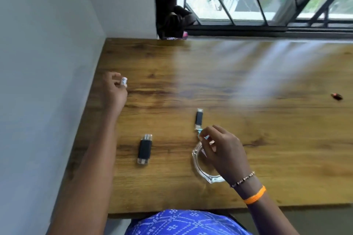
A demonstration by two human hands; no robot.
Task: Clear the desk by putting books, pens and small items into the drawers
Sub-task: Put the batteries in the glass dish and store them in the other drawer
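The right hand (222, 149), in the lower middle of the frame, is pinching a small pale blue piece (200, 132) with curled fingertips, just at the near end of the slim black USB stick with a clear cap (198, 118). This stick is lying with its long axis pointing up the frame, away from the person, and it is directly beyond the fingertips. The hand is also covering much of the clear glass ring-shaped dish (198, 160), so its far side is hidden.

The left hand (114, 89), at the left edge of the wooden desk (267, 139), is holding a small white cylinder (123, 81); it is perhaps an eraser, but it is too blurred to be sure. The wider black USB stick with clear ends (145, 149) is lying between both arms, nearer to the left forearm. A small dark item (337, 96) is lying well apart at the right edge. No drawer is showing.
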